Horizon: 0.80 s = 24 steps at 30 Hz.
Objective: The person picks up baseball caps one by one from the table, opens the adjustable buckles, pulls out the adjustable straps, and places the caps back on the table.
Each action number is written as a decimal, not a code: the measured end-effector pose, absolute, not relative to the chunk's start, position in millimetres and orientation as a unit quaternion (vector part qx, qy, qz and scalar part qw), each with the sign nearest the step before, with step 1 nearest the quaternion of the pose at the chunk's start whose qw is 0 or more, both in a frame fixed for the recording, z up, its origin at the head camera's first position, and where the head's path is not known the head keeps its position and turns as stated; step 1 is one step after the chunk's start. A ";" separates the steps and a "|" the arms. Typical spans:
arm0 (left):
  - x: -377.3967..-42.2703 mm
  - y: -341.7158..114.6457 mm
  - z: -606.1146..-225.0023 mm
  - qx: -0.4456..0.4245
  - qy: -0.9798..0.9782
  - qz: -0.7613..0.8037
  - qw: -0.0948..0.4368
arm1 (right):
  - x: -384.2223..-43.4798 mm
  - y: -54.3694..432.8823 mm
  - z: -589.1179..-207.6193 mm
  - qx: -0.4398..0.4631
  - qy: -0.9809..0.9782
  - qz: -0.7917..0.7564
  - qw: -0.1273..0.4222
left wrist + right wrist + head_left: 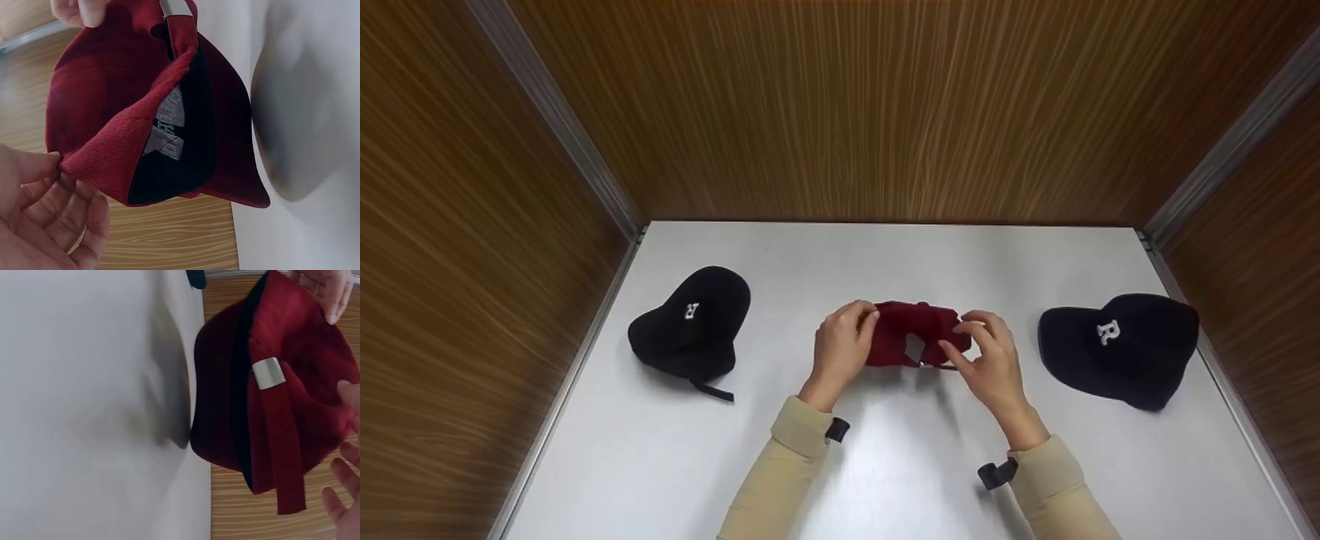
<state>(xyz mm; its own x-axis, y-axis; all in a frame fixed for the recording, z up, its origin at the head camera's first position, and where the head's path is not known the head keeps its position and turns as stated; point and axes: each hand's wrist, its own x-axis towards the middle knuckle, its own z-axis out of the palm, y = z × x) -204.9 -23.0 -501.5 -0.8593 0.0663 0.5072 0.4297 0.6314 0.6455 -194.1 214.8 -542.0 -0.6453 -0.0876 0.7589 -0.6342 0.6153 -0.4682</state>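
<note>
Between my hands a dark red baseball cap [894, 330] is held up over the white table, its back opening towards me. In the left wrist view its dark inside shows grey lettering, and its brim [233, 152] is on the table side. A red strap [284, 444] with a silver buckle [269, 373] hangs loose at the back. My left hand [842, 341] pinches the cap's left edge between thumb and finger. My right hand [994, 364] is at the cap's right side, its thumb touching the crown and its other fingers spread apart.
A black cap [697, 330] with a white R lies on the left of the table [877, 480], its strap sticking out. A navy cap [1136, 349] with a white R lies on the right. Wood-grain panels [840, 112] enclose the table's back and sides.
</note>
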 end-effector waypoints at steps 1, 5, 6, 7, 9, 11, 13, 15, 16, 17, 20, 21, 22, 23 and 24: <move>-204.4 -23.4 -501.2 -0.142 -0.876 -0.405 0.221 | -195.0 214.1 -542.6 0.220 -0.822 0.383 0.358; -202.3 -27.4 -499.8 -0.139 -0.880 -0.402 0.213 | -198.7 212.6 -540.0 0.237 -0.796 0.441 0.340; -201.7 -29.1 -499.4 -0.138 -0.880 -0.401 0.214 | -199.6 212.3 -538.3 0.242 -0.787 0.459 0.335; -201.1 -30.9 -499.1 -0.138 -0.881 -0.399 0.214 | -200.2 211.9 -536.0 0.242 -0.779 0.477 0.327; -199.6 -34.8 -498.6 -0.140 -0.883 -0.391 0.218 | -200.9 210.4 -529.3 0.236 -0.772 0.502 0.311; -197.3 -38.3 -498.8 -0.149 -0.884 -0.379 0.231 | -195.2 204.7 -511.9 0.219 -0.777 0.513 0.292; -194.2 -40.8 -500.0 -0.162 -0.884 -0.358 0.253 | -188.7 199.1 -493.9 0.195 -0.787 0.522 0.265; -190.0 -42.7 -501.7 -0.179 -0.880 -0.335 0.285 | -181.9 193.5 -476.2 0.169 -0.793 0.534 0.238; -187.7 -43.8 -502.7 -0.190 -0.876 -0.324 0.302 | -178.6 190.7 -468.1 0.158 -0.795 0.540 0.227; -185.1 -44.9 -503.9 -0.202 -0.872 -0.313 0.319 | -177.9 190.0 -464.8 0.146 -0.796 0.546 0.216; -177.1 -48.6 -508.7 -0.249 -0.854 -0.281 0.360 | -176.2 188.5 -456.7 0.123 -0.797 0.560 0.190; -174.6 -50.0 -511.0 -0.269 -0.847 -0.270 0.370 | -175.9 188.2 -454.4 0.120 -0.797 0.563 0.183; -172.2 -51.2 -513.0 -0.287 -0.842 -0.258 0.377 | -175.6 187.9 -452.3 0.118 -0.797 0.565 0.177; -170.0 -52.3 -515.2 -0.305 -0.838 -0.243 0.382 | -175.4 187.7 -450.2 0.118 -0.796 0.569 0.171; -168.0 -53.3 -517.3 -0.321 -0.834 -0.227 0.387 | -175.3 187.4 -448.3 0.119 -0.795 0.572 0.165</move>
